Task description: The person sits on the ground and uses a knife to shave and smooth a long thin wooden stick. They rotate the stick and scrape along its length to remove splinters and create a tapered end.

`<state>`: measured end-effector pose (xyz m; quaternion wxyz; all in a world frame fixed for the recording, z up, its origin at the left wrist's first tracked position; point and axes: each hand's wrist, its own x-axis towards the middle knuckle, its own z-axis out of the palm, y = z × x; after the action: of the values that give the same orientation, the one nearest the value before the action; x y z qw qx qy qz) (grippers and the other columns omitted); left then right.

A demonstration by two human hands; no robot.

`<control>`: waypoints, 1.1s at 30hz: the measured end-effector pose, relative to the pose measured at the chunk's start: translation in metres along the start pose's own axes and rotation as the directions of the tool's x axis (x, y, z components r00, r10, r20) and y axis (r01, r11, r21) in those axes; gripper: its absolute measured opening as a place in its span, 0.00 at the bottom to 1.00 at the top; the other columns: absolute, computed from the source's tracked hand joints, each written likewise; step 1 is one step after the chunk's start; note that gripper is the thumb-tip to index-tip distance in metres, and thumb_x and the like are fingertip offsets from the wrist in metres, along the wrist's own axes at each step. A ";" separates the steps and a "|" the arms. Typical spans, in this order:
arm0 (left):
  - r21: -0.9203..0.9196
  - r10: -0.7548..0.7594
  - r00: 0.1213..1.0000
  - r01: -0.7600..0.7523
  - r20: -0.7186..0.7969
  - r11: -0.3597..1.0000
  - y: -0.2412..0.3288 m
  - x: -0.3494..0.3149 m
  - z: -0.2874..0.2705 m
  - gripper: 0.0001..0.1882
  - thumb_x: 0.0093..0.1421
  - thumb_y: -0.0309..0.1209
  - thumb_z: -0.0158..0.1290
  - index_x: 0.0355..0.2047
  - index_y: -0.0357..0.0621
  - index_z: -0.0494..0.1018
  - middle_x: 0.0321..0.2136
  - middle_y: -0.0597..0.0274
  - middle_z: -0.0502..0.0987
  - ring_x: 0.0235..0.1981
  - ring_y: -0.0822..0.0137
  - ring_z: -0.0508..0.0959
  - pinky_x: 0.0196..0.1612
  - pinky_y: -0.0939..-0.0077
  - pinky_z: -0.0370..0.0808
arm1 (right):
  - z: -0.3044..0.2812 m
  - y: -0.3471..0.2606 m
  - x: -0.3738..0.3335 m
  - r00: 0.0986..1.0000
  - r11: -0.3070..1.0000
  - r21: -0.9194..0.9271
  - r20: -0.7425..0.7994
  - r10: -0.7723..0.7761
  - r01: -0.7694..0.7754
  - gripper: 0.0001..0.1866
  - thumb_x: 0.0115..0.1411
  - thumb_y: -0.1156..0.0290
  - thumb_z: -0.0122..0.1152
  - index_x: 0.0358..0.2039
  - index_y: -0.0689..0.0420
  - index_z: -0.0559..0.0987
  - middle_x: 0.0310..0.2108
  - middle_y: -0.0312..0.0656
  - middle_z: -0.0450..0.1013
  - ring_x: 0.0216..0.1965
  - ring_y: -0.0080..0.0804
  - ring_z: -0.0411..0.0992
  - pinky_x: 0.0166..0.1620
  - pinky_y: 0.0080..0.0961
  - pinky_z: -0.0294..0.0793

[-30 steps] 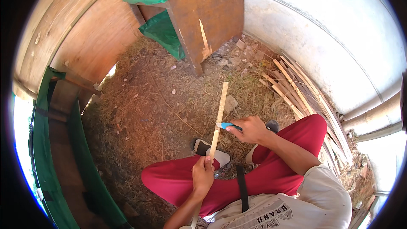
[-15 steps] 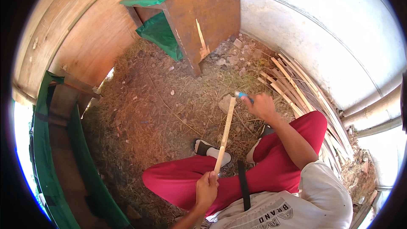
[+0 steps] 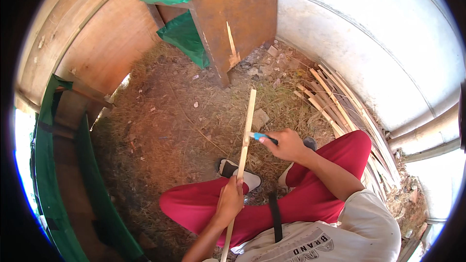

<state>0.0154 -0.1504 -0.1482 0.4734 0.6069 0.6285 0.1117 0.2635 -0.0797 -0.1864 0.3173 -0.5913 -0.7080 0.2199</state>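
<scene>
A long pale bamboo strip (image 3: 250, 111) slants up from my lap, its far end over the ground. My left hand (image 3: 230, 201) is closed around its lower part, and the tail of the strip passes below the fist. In my right hand (image 3: 286, 145) is a small knife with a blue and black handle (image 3: 262, 138), gripped from the right side. Its short blade end meets the strip partway along, above my left hand. Exactly how the edge lies on the bamboo is too small to tell.
A pile of bamboo strips (image 3: 335, 99) lies at the right along the white wall (image 3: 369, 29). A wooden cabinet with a green cover (image 3: 238, 24) stands at the back. Green-edged wooden shelving (image 3: 68, 165) lines the left. Dry grass and soil (image 3: 160, 111) cover the ground.
My left hand has moved up and slightly left, now gripping further along the strip, with more tail below it. My right hand has brought the knife down and left onto the strip.
</scene>
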 end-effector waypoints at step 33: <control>0.082 0.007 1.000 -0.004 -0.029 0.997 -0.007 -0.039 0.017 0.14 0.70 0.34 0.44 0.35 0.36 0.73 0.22 0.42 0.76 0.27 0.39 0.79 0.31 0.50 0.73 | 0.016 0.058 0.028 0.994 0.947 -0.301 -0.013 0.113 -0.112 0.26 0.65 0.44 0.52 0.34 0.55 0.86 0.17 0.49 0.75 0.22 0.50 0.77 0.27 0.43 0.77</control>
<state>0.0156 -0.1932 -0.1442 0.4389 0.6257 0.6377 0.0960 0.2902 -0.0396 -0.2318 0.2089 -0.6715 -0.6992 0.1286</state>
